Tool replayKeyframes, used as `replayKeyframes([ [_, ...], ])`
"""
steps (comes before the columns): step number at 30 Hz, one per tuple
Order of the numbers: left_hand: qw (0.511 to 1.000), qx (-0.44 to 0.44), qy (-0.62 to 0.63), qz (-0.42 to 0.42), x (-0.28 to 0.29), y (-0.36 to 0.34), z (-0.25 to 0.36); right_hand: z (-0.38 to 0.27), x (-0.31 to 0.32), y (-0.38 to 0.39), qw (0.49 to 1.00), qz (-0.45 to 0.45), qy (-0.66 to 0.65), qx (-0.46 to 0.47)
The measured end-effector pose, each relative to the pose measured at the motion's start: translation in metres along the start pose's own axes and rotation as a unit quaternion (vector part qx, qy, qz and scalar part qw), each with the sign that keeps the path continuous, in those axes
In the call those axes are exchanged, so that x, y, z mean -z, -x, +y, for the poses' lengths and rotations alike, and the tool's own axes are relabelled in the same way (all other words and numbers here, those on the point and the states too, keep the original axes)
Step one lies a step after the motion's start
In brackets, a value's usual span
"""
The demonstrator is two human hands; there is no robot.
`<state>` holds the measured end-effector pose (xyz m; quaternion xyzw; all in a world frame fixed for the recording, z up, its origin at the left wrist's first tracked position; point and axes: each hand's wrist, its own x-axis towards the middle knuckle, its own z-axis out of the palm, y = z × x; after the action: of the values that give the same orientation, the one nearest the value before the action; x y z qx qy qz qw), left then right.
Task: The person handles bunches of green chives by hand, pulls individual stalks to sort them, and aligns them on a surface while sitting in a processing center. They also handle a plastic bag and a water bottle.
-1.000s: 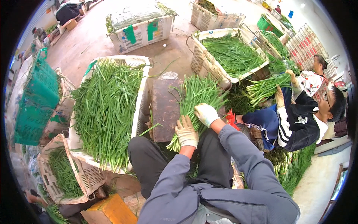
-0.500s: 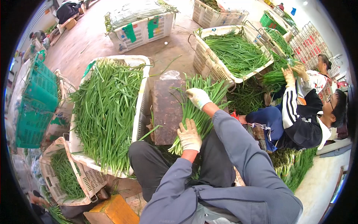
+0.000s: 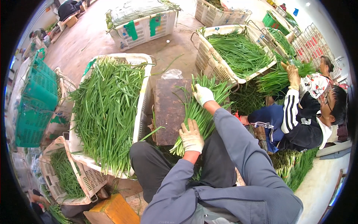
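**Gloved hands working a bunch of greens on a board**

At the far left, green crates are standing stacked, with a small white basket of greens lying below them. Beside them, a big white crate is holding a heap of long green stalks. A yellow block is sitting at the lower edge.

In the middle, a dark board is lying flat in front of the person's knees. A bunch of greens is lying across its right side, tips fanning away. The left hand, gloved, is pressing flat with fingers spread on the bunch's near end, not clenched. The right hand, also gloved, is closing around the stalks farther up.

To the right, another white crate is holding more greens. At the far right, a co-worker is sitting and lifting a separate bundle.
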<state>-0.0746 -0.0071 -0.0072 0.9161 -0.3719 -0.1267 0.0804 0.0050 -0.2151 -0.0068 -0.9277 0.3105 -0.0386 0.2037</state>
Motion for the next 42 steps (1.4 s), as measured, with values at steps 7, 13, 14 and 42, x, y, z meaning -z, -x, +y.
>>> replayKeyframes([
  [7, 1.0, -0.001, 0.006, -0.007, -0.003, 0.0, 0.001, 0.005, -0.005, -0.012, 0.999, -0.03, 0.042, 0.002],
  [13, 1.0, -0.002, 0.008, -0.015, 0.002, 0.0, 0.002, 0.005, -0.005, -0.025, 0.998, -0.055, 0.04, -0.004],
  [14, 1.0, -0.005, 0.008, -0.015, 0.003, 0.001, 0.005, 0.01, -0.004, -0.026, 0.997, -0.068, 0.031, 0.0],
  [42, 0.999, -0.036, 0.004, -0.027, 0.026, 0.018, -0.001, -0.045, 0.1, 0.159, 0.923, -0.136, -0.295, 0.206],
])
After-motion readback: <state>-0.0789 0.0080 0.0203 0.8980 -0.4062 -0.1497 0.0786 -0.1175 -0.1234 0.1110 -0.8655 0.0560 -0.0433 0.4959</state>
